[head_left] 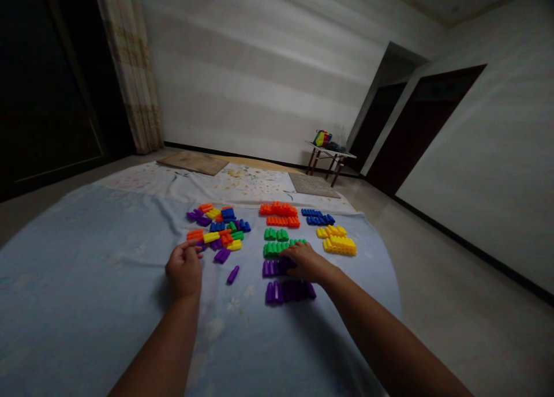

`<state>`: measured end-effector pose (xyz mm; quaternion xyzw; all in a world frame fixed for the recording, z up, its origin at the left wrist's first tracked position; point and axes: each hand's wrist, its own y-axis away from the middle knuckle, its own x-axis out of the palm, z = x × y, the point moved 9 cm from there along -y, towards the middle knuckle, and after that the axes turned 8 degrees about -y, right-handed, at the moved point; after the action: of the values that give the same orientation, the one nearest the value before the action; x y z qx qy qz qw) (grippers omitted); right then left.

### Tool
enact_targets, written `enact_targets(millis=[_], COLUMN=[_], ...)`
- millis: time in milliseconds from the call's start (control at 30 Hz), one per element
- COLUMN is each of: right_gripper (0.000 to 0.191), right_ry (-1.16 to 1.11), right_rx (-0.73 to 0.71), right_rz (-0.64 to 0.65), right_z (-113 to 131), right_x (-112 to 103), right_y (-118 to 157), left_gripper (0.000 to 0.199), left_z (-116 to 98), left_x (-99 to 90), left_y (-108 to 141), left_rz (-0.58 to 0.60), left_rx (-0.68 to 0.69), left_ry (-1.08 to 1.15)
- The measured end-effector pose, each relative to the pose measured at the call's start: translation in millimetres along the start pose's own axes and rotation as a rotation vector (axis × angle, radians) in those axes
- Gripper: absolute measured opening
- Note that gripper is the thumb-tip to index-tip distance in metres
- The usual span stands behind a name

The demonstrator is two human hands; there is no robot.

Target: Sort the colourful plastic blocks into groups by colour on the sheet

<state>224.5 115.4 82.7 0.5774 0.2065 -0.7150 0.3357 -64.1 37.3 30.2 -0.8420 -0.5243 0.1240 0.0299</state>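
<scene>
My left hand (185,268) is closed, its fingers curled at the near left edge of a mixed pile of bullet-shaped plastic building blocks (212,236). Whatever those fingers hold, if anything, is hidden. A single purple block (232,274) lies apart on the cloth between my hands. My right hand (306,262) reaches over a row of purple blocks (271,268), thumb and fingers closed around a purple block at its right part. The fingertips also cover some of the green row (272,249) behind. Nearer to me is another purple row (274,293).
Orange rows (279,209) stand behind the green ones. Blue rows (318,217) and yellow rows (340,246) are to the right. A light blue flowered cloth (108,287) covers the round table. Beyond, a small side table (331,150) stands near the wall.
</scene>
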Motion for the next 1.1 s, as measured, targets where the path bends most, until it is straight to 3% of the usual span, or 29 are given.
enact_targets(millis=[167, 333, 467, 633, 767, 933, 1100], right_gripper=[0.038, 0.036, 0.035, 0.038, 0.035, 0.030, 0.039], right_ry=[-0.104, -0.178, -0.162, -0.083, -0.048, -0.120, -0.260], right_rx=[-0.080, -0.175, -0.147, -0.028, -0.019, -0.093, -0.109], right_rz=[-0.151, -0.137, -0.136, -0.202, -0.198, -0.157, -0.225], right_z=[30, 77, 98, 106, 110, 114, 92], right_x=[-12, 6, 20, 25, 32, 39, 18], right_y=[-7, -28, -53, -87, -100, -98, -76], left_gripper=[0.024, 0.023, 0.023, 0.023, 0.025, 0.025, 0.025], left_z=[-1, -4, -8, -10, -9, -9, -9], left_x=[-0.7, -1.6, -3.2, -4.4, -4.3, -3.6, -3.4], left_y=[1, 2, 4, 5, 4, 3, 3], left_rz=[-0.003, 0.005, 0.002, 0.003, 0.003, 0.006, 0.008], left_rx=[0.000, 0.002, -0.010, -0.019, -0.016, -0.012, -0.016], left_ry=[-0.010, -0.011, 0.000, 0.009, 0.014, 0.016, 0.014])
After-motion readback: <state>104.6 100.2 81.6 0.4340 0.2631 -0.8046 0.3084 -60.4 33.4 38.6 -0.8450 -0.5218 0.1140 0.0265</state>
